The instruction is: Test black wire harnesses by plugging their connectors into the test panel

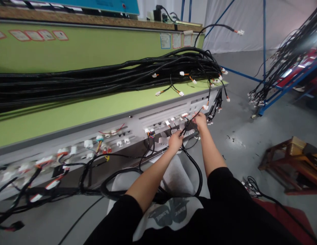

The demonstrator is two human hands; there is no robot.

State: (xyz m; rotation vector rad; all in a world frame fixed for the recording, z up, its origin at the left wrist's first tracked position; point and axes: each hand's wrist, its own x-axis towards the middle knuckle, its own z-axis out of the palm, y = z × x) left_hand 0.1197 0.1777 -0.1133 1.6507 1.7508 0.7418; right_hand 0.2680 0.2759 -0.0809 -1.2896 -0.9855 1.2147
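My left hand (175,140) is closed around a black sleeved wire harness (192,163) that loops down past my lap. My right hand (200,119) pinches the thin branch wires of that harness near a white connector (205,107), close to the grey front panel (138,124) of the bench. Both hands are a short way apart, right of the panel's middle. Several white and orange connectors (102,143) are plugged along the panel.
A thick pile of black harnesses (102,80) lies on the green bench top (71,114), ends hanging over its right corner. A blue rack (288,85) hung with more harnesses stands at right. A wooden stool (291,160) sits on the grey floor.
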